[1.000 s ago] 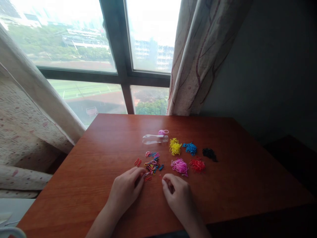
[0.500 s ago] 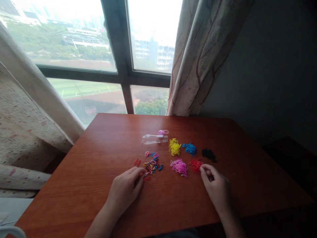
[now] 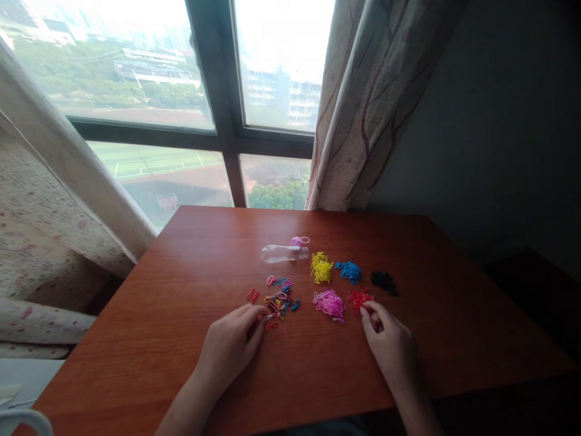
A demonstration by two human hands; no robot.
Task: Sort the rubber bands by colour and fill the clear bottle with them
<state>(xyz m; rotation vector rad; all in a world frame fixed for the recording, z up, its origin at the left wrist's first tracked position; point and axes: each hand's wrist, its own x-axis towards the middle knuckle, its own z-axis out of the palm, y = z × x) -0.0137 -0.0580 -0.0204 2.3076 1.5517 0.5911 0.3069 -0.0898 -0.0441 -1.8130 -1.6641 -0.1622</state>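
Note:
My left hand (image 3: 235,339) rests at the near left edge of a mixed pile of small rubber bands (image 3: 282,301), its thumb and forefinger drawn together. A pale pink band (image 3: 273,315) lies right at those fingertips; whether it is gripped I cannot tell. My right hand (image 3: 391,339) has its fingertips pinched at the near edge of a pile of red rubber bands (image 3: 359,298). What is between them is too small to make out. Left of the red pile lies a heap of pink rubber bands (image 3: 330,304). Loose red bands (image 3: 253,295) lie beyond my left hand.
Yellow (image 3: 321,268), blue (image 3: 349,272) and black rubber bands (image 3: 384,282) lie in separate piles farther back. A clear plastic bottle (image 3: 282,254) lies on its side, a pink cap with a loop (image 3: 297,241) behind it. The wooden table (image 3: 149,339) meets a window with curtains (image 3: 354,121).
My right hand has shifted slightly left along the near edge of the red pile. My left hand has stayed in place beside the mixed bands.

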